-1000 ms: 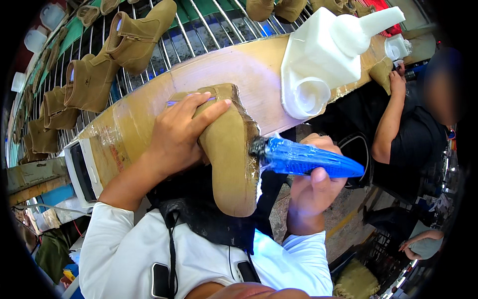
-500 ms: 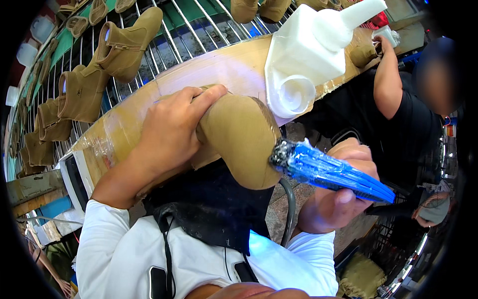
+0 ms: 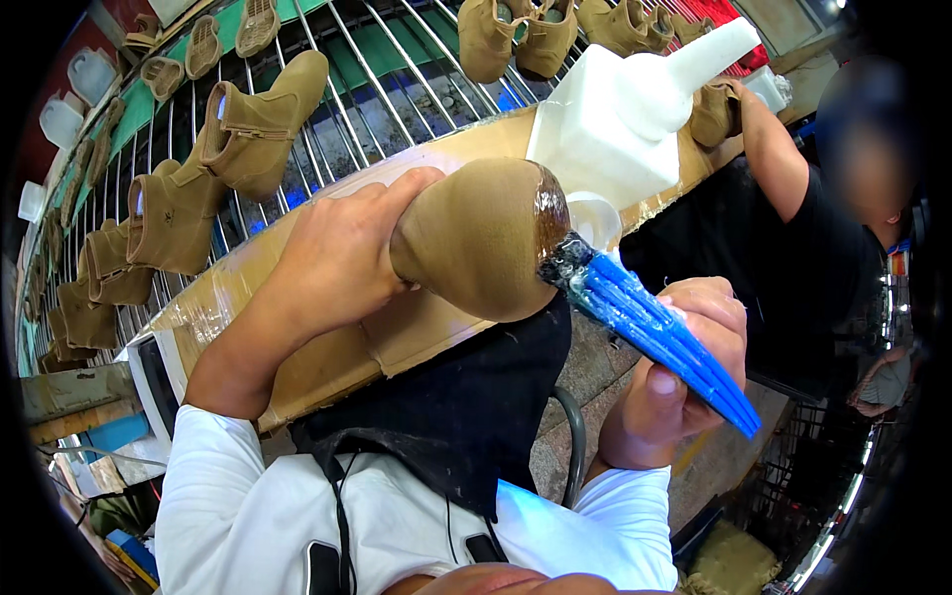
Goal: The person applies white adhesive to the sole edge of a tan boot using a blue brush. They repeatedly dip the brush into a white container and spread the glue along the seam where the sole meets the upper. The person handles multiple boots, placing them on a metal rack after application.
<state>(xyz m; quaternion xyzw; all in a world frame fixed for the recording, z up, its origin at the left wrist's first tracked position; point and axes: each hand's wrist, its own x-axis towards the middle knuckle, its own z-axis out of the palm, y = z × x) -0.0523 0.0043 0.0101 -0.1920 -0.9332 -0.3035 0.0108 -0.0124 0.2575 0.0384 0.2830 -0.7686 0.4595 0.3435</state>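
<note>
My left hand (image 3: 342, 243) grips a tan boot (image 3: 461, 238) by its shaft side, its rounded toe turned towards me. The boot's bottom edge, at its right, looks dark and wet. My right hand (image 3: 684, 367) is closed around a blue glue brush (image 3: 659, 332) that looks like several handles bundled together, coated with pale, sticky residue. Its dark bristles touch the boot's lower rim. Behind the boot, a white plastic container (image 3: 610, 114) with a spout and a small round cup (image 3: 595, 218) stands on the cardboard; the boot partly hides the cup.
Several tan boots (image 3: 263, 124) stand on the metal bar rack (image 3: 426, 74), with loose soles (image 3: 203, 45) farther back. Cardboard (image 3: 327, 367) covers the near ledge. At the right, a co-worker's hand (image 3: 739, 99) holds another tan boot (image 3: 712, 114).
The boot has tilted and turned, its toe rising and more of the dark wet bottom edge showing. The brush head has shifted slightly along the rim, and its handle end has dropped.
</note>
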